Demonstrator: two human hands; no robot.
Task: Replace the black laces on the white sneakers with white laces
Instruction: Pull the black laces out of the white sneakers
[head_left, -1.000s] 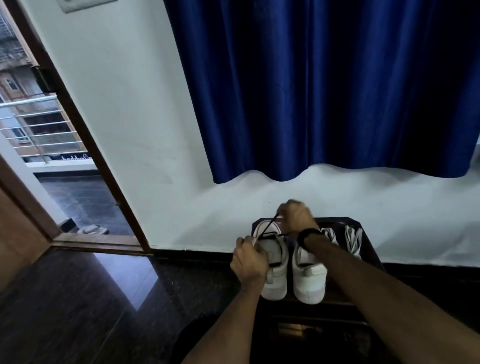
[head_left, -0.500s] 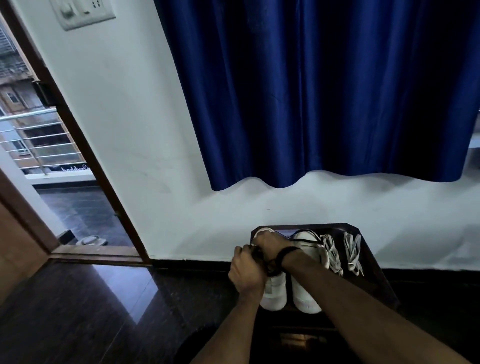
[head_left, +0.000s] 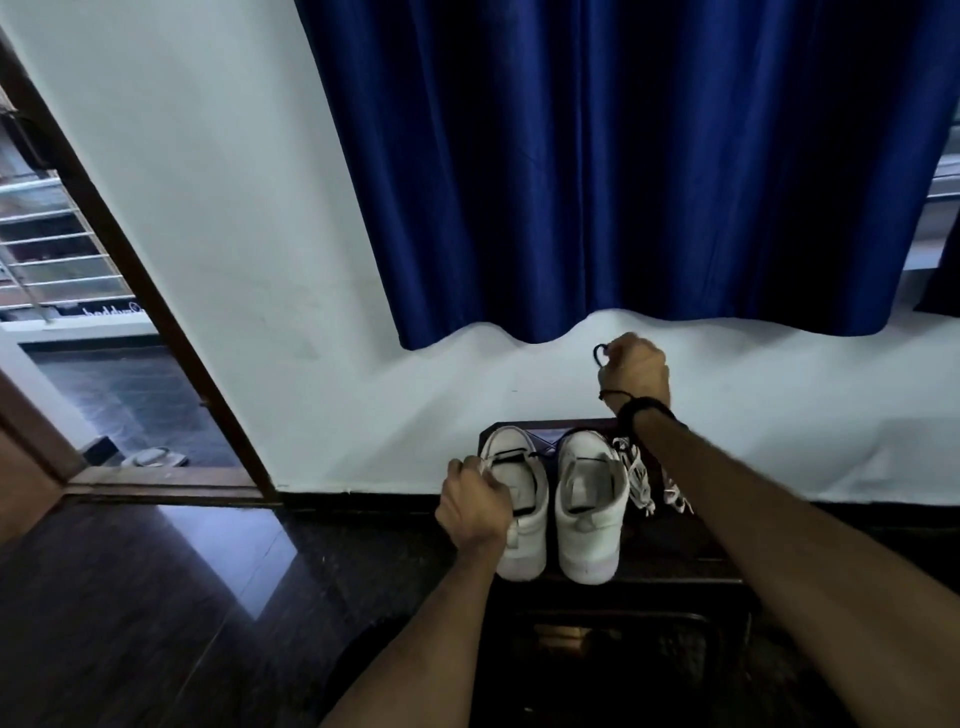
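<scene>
Two white sneakers stand side by side on a dark stool (head_left: 675, 551). My left hand (head_left: 475, 506) grips the left side of the left sneaker (head_left: 522, 525) by its collar. My right hand (head_left: 636, 369) is raised above and behind the right sneaker (head_left: 589, 512), fingers curled round a black lace (head_left: 600, 354) that loops out of the fist. Black edging shows along both tongue openings. Two white laces (head_left: 640, 480) lie bundled on the stool right of the right sneaker, partly behind my right forearm.
A white wall (head_left: 234, 208) rises just behind the stool, with a blue curtain (head_left: 623, 156) hanging above. To the left an open doorway (head_left: 104, 395) leads to a balcony with a railing. The floor (head_left: 156, 597) is dark and glossy.
My right hand has risen from the left sneaker, up and to the right, drawing the black lace with it. My left hand stays on the left sneaker.
</scene>
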